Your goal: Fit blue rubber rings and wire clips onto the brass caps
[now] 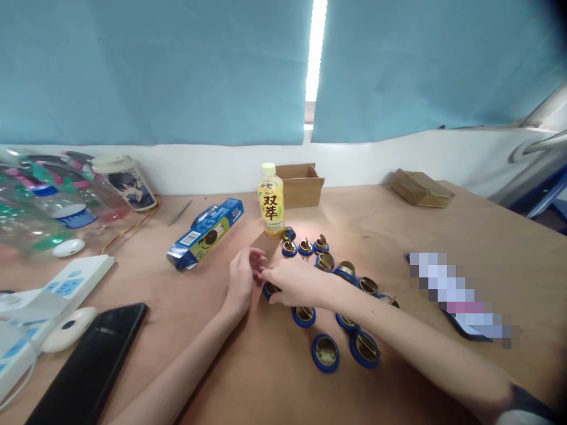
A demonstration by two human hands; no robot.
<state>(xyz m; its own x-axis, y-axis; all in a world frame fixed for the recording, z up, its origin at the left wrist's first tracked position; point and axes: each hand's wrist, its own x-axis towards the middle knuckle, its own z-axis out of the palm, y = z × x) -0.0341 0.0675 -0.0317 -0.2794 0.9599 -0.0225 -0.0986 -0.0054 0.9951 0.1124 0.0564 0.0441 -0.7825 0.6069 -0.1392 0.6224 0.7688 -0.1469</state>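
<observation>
A small round part with a blue rim and brass-coloured inside (269, 289) lies on the table (398, 224) at the centre of the frame, partly hidden under the right hand (296, 282), whose fingers are curled down over it. The left hand (243, 278) sits just left of it, fingers loosely bent and touching the right fingertips. Similar blue-rimmed parts (325, 352) spread to the right and below; a yellow drink bottle (270, 200) stands behind.

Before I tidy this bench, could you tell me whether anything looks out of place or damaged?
The blue carton lies on its side with its near end crushed open. The blue-rimmed brass caps are scattered loosely on the table rather than in rows. Both hands, left hand and right hand, meet over one cap. Nothing looks spilled.
</observation>
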